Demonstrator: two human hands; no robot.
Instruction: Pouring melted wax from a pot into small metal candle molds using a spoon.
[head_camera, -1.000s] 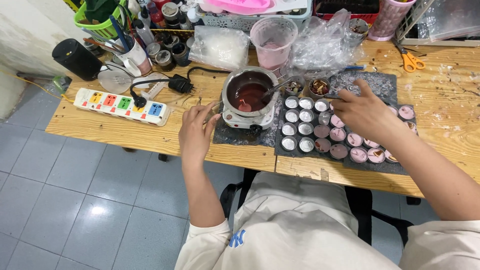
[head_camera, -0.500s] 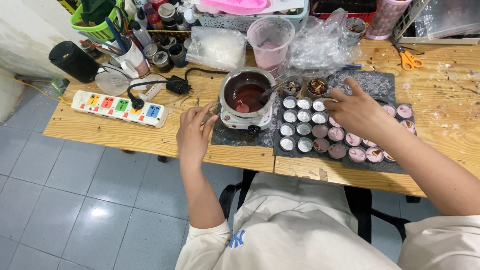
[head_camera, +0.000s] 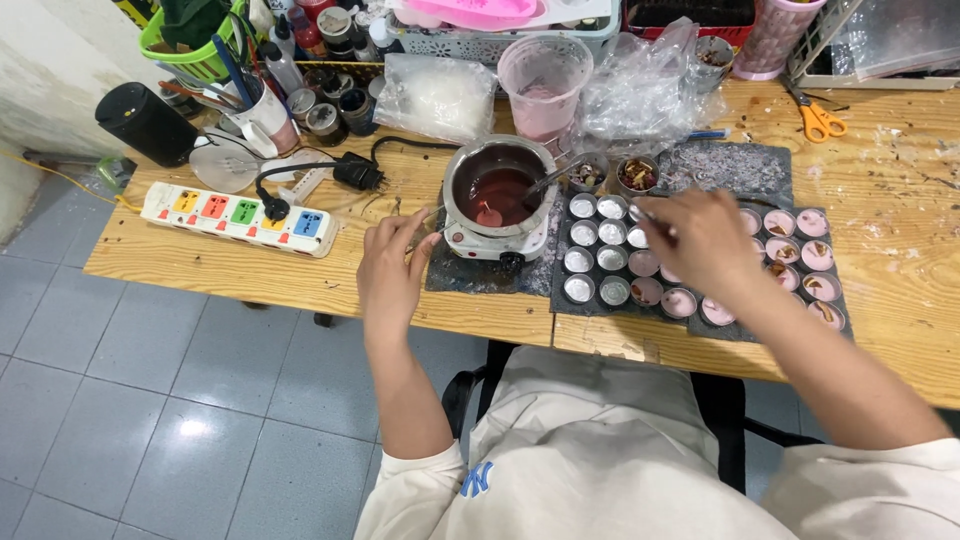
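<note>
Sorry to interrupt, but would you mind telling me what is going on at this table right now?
A seated person works at a wooden table. Their right hand hovers over rows of small round metal cups, some empty, others filled with pink wax. The left hand rests beside a small white electric hotplate carrying a metal pot of melted reddish wax. A white power strip with coloured switches lies further left.

Bright, even light; soft shadows, floor glare, perhaps slight wide-angle edge distortion.
</note>
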